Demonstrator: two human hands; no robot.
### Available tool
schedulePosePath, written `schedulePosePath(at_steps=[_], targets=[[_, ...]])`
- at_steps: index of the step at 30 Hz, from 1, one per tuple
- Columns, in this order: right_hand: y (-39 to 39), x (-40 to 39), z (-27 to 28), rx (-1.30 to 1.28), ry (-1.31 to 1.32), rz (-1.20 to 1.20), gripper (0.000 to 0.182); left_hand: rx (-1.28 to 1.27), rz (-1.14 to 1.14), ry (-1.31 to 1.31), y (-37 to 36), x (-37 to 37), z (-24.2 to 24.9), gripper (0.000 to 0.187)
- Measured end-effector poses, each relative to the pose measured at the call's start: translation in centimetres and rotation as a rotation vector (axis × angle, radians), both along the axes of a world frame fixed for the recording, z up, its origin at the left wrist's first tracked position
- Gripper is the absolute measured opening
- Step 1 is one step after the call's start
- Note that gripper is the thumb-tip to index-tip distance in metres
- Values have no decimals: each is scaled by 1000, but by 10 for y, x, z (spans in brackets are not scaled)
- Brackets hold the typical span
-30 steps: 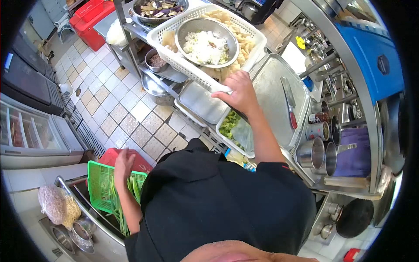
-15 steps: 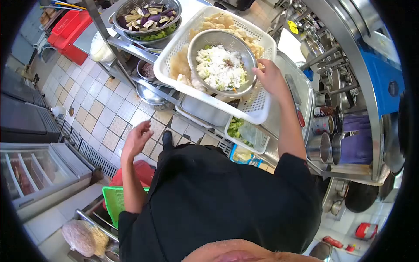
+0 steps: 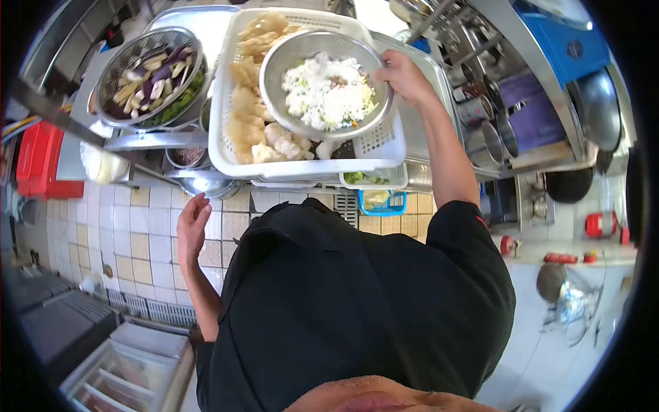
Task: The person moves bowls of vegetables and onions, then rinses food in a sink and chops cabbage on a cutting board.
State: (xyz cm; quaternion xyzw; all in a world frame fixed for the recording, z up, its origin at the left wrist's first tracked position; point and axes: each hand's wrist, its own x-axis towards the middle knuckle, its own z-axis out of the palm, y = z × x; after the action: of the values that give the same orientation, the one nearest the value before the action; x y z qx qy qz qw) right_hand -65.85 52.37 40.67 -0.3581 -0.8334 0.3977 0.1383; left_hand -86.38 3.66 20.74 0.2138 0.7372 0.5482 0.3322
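Note:
My right hand (image 3: pixel 405 77) grips the right rim of a metal bowl (image 3: pixel 278 110), thumb over the edge. White powder lies over chopped pale and green food (image 3: pixel 328 93) inside it. The bowl is over a white perforated plastic basket (image 3: pixel 309 167), which holds pale tan, wrinkled pieces (image 3: pixel 248 93) along its left side and whitish chunks (image 3: pixel 281 144) at the front. My left hand (image 3: pixel 192 223) hangs over the tiled floor below the basket's left corner, fingers loosely bent and nothing in it.
Left of the basket, a metal colander (image 3: pixel 113 86) of cut eggplant rests above green vegetables. A red bin (image 3: pixel 51 154) stands far left. Under the counter are a blue basket (image 3: pixel 391 204) and a tub of greens (image 3: pixel 364 178). Pots (image 3: pixel 489 141) line the right shelf.
The view has turned, so the counter now runs level across the top. My right hand still holds the bowl's rim. My left hand stays low and empty, its fingers closer together.

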Motion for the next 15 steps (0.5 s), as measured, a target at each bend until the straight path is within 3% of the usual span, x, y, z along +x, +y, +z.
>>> schedulePosePath(at_steps=[2,3,6,8,9,12,15], targets=[[0,27,18,-113,74,-138,31,-22,-75,-20,11,1,-2,43],[9,47,10,-288,306,-187,33,-17,-108,-40,17,1,-8,44],[24,98,11,-477,639,-360,22,-31,-180,-56,33,8,-7,45],[28,140,14,-542,702,-442,29,-32,-223,-40,38,9,-24,45],[43,162,4,-560,775,-387,31,-43,-224,-63,42,13,-14,45],[23,191,-3,-430,836,-581,19,-42,-241,-66,48,20,-10,46],[37,228,-57,-339,747,-783,13,-38,-248,-65,49,24,-10,48]])
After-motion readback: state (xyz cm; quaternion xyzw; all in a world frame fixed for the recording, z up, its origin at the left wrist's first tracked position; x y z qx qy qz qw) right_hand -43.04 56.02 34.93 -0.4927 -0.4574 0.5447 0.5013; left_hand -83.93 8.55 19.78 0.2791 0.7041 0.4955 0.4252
